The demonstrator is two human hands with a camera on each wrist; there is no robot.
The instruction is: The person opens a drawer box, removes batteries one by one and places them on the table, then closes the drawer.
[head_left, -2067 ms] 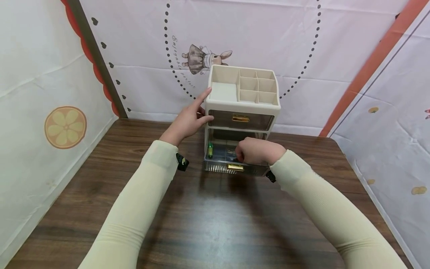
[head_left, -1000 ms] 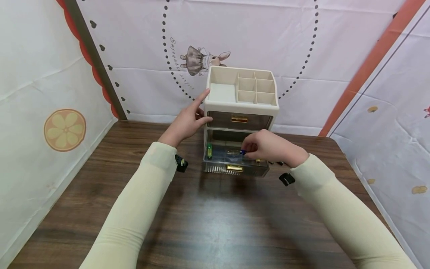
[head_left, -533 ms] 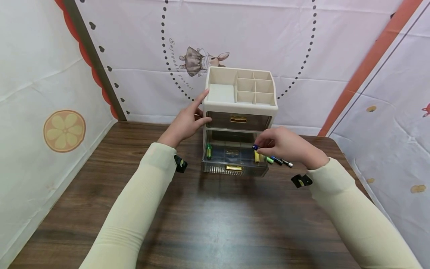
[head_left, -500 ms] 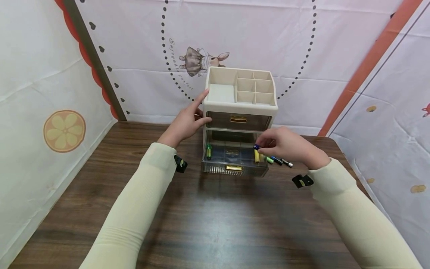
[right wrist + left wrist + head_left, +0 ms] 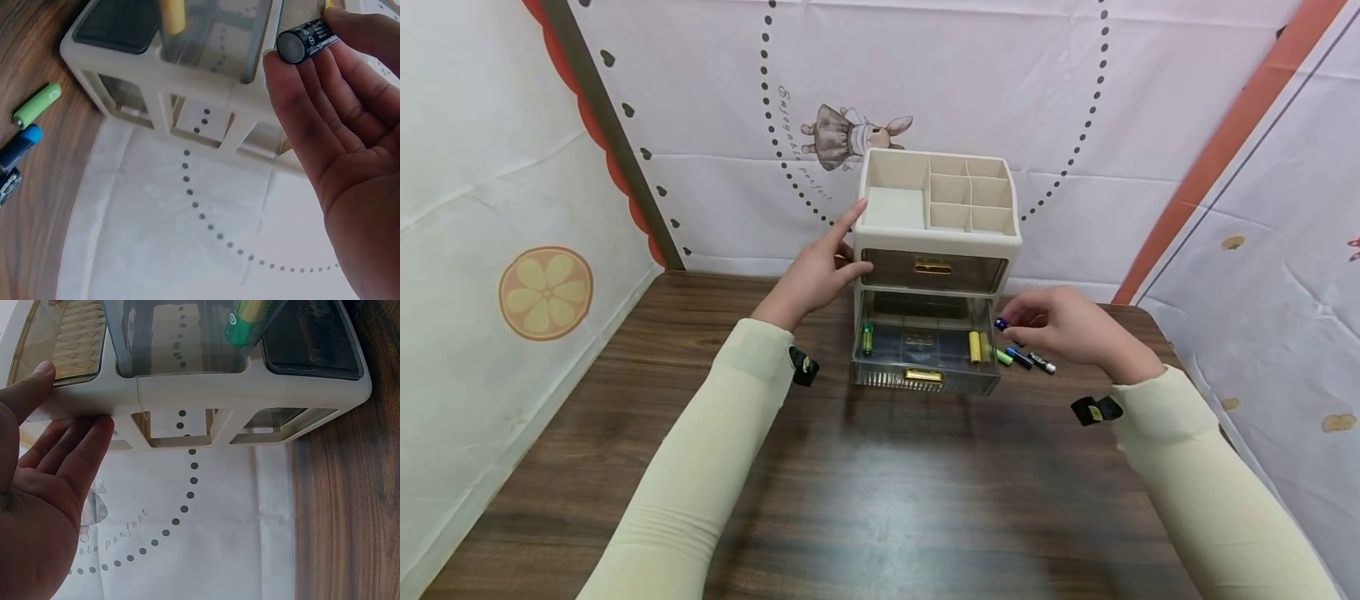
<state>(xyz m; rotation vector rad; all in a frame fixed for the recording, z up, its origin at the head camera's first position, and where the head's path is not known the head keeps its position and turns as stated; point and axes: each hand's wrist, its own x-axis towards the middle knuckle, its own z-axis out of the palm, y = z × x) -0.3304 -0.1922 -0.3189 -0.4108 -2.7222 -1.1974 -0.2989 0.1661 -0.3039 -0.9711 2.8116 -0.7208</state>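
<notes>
My right hand pinches a dark battery between thumb and fingertips, just right of the pulled-out lower drawer. My left hand rests against the left side of the cream desktop drawer organizer. Its thumb touches the front and its other fingers lie along the side, as the left wrist view shows. Inside the drawer, a green battery lies in the left compartment. A yellow battery is at the right. The middle compartment shows no battery.
On the table right of the drawer lie a light green battery, a blue-and-black battery and a black-and-silver battery. The organizer's upper drawer is closed. A printed cloth hangs behind it.
My right hand has come up out of the drawer with the dark battery and moved right, past the drawer's side. The yellow battery is now uncovered. My left hand has stayed in place.
</notes>
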